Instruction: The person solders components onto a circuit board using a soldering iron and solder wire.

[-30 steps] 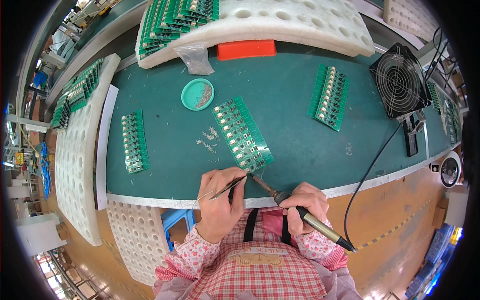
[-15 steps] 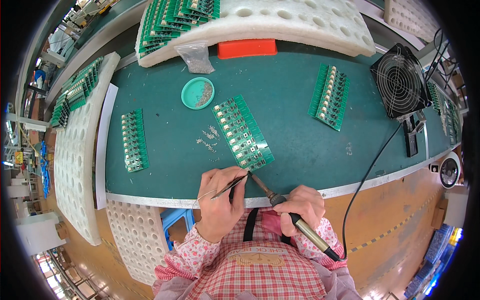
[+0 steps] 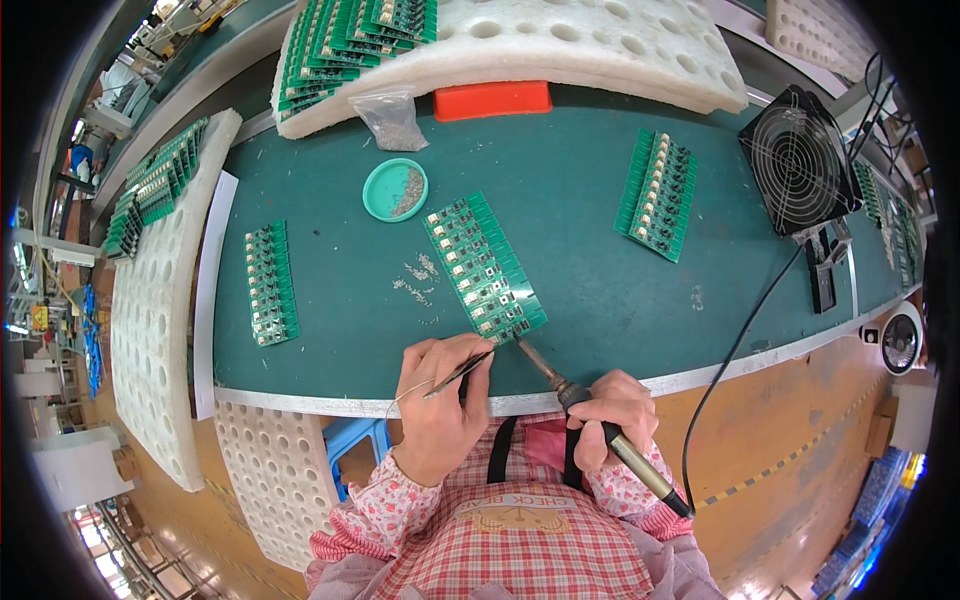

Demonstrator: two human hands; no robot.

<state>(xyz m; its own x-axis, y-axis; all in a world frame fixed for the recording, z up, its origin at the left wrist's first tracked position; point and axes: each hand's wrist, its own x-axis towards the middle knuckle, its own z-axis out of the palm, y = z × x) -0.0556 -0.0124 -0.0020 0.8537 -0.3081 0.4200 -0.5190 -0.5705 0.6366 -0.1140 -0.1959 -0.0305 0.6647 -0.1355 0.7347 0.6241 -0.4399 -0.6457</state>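
My left hand (image 3: 440, 400) is closed on dark tweezers (image 3: 458, 374) and what looks like a thin solder wire (image 3: 408, 394), at the near end of a green circuit board panel (image 3: 478, 262). Rows of small white and black parts cover that panel, which lies aslant on the mat. In my right hand (image 3: 615, 412) is a soldering iron (image 3: 640, 468), gripped like a pen. Its tip reaches the panel's near edge, just right of my left fingertips; whether it touches cannot be told. Small loose parts (image 3: 416, 278) lie left of the panel.
Another panel (image 3: 268, 285) lies to the left, and stacked panels (image 3: 657, 195) to the right. Farther back are a turquoise dish (image 3: 372, 190) of tiny parts, a plastic bag (image 3: 390, 118), a red tray (image 3: 492, 100) and white foam (image 3: 590, 50). A black fan (image 3: 797, 165) stands right, near the iron's cord (image 3: 735, 350).
My right hand has shifted slightly to the right with the soldering iron, and its tip has moved right, away from my left fingertips. My left hand stays almost still.
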